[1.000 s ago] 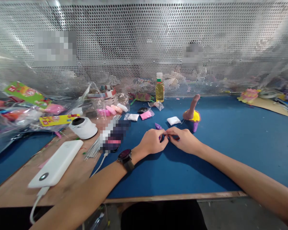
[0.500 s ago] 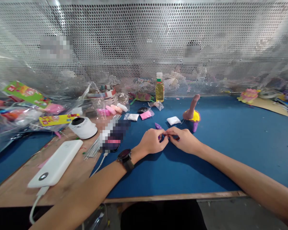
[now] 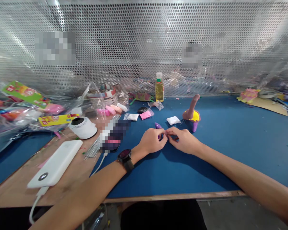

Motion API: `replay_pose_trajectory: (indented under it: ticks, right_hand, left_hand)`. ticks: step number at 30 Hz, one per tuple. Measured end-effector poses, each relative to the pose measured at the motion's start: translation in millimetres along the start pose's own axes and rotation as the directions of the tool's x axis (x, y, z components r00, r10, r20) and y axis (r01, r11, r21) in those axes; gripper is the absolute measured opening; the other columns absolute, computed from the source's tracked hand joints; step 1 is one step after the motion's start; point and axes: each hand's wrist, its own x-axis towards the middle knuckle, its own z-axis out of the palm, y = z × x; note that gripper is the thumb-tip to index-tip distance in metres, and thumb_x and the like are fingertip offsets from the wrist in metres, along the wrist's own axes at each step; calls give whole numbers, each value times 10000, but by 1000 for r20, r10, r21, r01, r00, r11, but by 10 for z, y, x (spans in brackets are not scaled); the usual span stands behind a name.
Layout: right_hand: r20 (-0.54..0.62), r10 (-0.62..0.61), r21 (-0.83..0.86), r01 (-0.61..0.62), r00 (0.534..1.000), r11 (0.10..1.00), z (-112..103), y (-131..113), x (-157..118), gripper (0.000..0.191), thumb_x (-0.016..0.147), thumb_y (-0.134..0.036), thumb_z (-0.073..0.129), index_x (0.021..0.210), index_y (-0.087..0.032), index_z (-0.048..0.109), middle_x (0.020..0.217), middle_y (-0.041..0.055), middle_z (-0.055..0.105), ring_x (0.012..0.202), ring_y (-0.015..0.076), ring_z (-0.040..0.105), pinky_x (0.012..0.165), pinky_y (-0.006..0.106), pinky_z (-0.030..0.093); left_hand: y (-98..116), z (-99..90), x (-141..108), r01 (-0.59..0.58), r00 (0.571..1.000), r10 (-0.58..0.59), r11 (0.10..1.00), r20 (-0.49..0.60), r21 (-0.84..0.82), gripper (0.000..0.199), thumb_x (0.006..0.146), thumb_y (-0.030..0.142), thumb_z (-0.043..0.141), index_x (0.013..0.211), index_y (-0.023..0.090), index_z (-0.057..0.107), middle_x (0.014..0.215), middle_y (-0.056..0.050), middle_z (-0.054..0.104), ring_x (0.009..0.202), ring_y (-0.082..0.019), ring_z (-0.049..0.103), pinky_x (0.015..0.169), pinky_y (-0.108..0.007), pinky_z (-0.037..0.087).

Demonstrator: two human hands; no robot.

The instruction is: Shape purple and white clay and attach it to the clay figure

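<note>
Fingertips of my left hand (image 3: 152, 141) and my right hand (image 3: 183, 140) meet just above the blue mat, each hand closed in a pinch. Whatever they pinch is tiny and mostly hidden; a hint of purple shows by the left fingers. Right behind the left fingertips lies a purple packet (image 3: 158, 125). A white packet (image 3: 173, 120) is beyond the right hand. Past it stands a clay figure (image 3: 192, 112) with a tall brownish neck, a yellow middle and a purple base. Farther back lie a pink packet (image 3: 146, 114) and another white packet (image 3: 132, 117).
Left of my hands are a phone (image 3: 114, 137), thin sticks (image 3: 93, 148), a white power bank (image 3: 56, 164) with a cable and a white roll-shaped object (image 3: 83, 127). A bottle of yellow liquid (image 3: 159, 88) stands before the perforated metal screen (image 3: 139, 38). Bagged clay (image 3: 26, 111) fills the far left.
Both hands keep nearly the same place, pinching together. Only the fingertips have shifted slightly; the objects on the table stay put.
</note>
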Motion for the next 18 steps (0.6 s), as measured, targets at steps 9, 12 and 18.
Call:
replay_pose_trajectory:
  ticks: [9, 12, 18]
  right_hand:
    - [-9, -18, -288, 15, 1000, 957, 11, 31, 19, 186, 966, -194, 562, 1093, -200, 697, 873, 43, 806, 749, 208, 771, 650, 271, 524]
    - [49, -24, -355, 40, 999, 934, 4, 4, 34, 165, 1002, -213, 521, 992, -186, 683, 857, 61, 786, 734, 197, 743, 622, 268, 467]
    - [135, -85, -417, 134, 987, 899, -23, -16, 31, 221, 1052, -244, 440, 952, -178, 625, 823, 76, 734, 698, 197, 677, 588, 290, 389]
  left_hand:
    - [-6, 19, 18, -129, 991, 127, 991, 26, 45, 218, 947, 204, 520, 743, 188, 593, 703, -20, 642, 645, -145, 557, 632, -284, 344]
    - [-9, 15, 24, -152, 988, 152, 986, 1, 66, 218, 947, 202, 509, 743, 187, 584, 716, -20, 638, 659, -147, 555, 645, -293, 353]
    - [-3, -22, 10, -165, 986, 165, 983, 9, 80, 139, 921, 205, 525, 795, 187, 582, 776, -29, 641, 694, -159, 563, 654, -301, 382]
